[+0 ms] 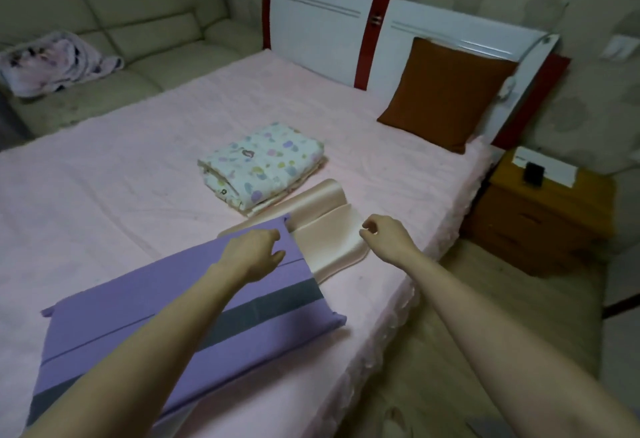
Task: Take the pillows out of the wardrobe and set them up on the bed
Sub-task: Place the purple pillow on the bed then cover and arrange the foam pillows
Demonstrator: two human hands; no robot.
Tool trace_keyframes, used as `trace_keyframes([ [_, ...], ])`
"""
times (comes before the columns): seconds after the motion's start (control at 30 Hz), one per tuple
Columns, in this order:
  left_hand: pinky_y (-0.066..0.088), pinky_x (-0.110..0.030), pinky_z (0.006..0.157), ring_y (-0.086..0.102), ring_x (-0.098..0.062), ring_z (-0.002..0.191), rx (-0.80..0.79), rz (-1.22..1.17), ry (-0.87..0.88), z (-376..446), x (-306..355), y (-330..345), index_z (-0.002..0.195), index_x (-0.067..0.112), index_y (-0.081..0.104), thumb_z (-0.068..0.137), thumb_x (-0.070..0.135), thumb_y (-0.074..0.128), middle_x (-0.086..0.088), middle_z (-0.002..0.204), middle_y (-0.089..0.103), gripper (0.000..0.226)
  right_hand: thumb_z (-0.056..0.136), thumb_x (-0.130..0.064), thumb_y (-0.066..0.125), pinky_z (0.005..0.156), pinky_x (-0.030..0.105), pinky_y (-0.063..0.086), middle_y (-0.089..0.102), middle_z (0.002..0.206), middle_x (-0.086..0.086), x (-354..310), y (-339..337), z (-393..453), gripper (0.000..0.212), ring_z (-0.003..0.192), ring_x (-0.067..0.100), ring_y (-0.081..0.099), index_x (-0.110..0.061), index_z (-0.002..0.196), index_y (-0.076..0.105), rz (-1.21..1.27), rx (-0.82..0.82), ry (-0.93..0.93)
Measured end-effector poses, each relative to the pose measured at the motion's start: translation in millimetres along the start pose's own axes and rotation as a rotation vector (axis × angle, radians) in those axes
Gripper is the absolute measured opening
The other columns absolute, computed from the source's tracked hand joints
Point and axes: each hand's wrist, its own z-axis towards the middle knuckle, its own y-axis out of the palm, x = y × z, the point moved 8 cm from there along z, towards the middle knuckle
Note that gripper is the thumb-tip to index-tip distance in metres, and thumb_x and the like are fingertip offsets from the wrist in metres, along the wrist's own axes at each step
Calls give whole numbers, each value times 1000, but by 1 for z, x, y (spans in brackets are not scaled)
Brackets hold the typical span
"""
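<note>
Softness governs the handling here: the purple rectangular fabric pillow with a grey band [187, 309], lying at lower centre on the pink-sheeted bed [104, 178], looks light and limp, best lifted by its two short ends. The left hand [254, 252] curls its fingers over the pillow's far corner, while the right hand [386, 238] hangs loosely curled, holding nothing, above the glossy, slippery-looking peach satin cloth [329, 229]. A rust-brown square cushion [446, 93] leans upright against the white headboard [322, 25] at upper right.
</note>
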Motion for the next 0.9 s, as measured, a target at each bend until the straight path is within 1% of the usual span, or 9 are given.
trace_keyframes([
  [0.13, 49, -36, 89, 57, -28, 115, 3, -13, -9, 71, 56, -5, 127, 19, 52, 93, 42, 49, -6, 129, 59, 41, 90, -26, 50, 87, 36, 49, 65, 113, 6, 56, -40, 50, 30, 104, 27, 58, -12, 114, 61, 2, 10, 14],
  [0.3, 45, -36, 95, 54, -26, 120, -36, -42, 24, 169, 165, -1, 136, 19, 45, 93, 43, 48, -4, 133, 58, 49, 90, -26, 50, 87, 35, 48, 65, 115, 7, 152, -99, 122, 30, 105, 27, 58, -12, 115, 61, -19, -2, 73],
  [0.47, 46, -40, 99, 54, -25, 119, -69, -104, 55, 246, 257, -5, 136, 17, 45, 94, 41, 47, -4, 131, 58, 48, 90, -26, 50, 91, 37, 50, 65, 117, 10, 229, -156, 184, 28, 106, 29, 59, -12, 112, 61, -50, 19, 129],
  [0.6, 45, -38, 99, 52, -24, 122, -64, -69, 98, 302, 309, -16, 136, 18, 45, 94, 41, 47, -3, 135, 56, 47, 90, -26, 50, 89, 40, 52, 66, 114, 10, 274, -189, 229, 24, 102, 28, 60, -14, 108, 61, -49, 65, 156],
  [0.73, 43, -36, 97, 52, -23, 123, -52, -33, 119, 357, 354, -29, 135, 21, 46, 94, 42, 48, 0, 134, 56, 46, 90, -28, 53, 86, 39, 54, 66, 114, 9, 310, -218, 275, 26, 102, 27, 61, -15, 110, 61, -47, 91, 159],
  [0.9, 45, -38, 95, 54, -24, 121, -33, -14, 165, 450, 409, -47, 136, 19, 46, 95, 43, 48, -2, 135, 56, 47, 90, -29, 55, 87, 40, 55, 67, 115, 8, 354, -274, 350, 26, 100, 25, 62, -16, 112, 61, -43, 145, 165],
])
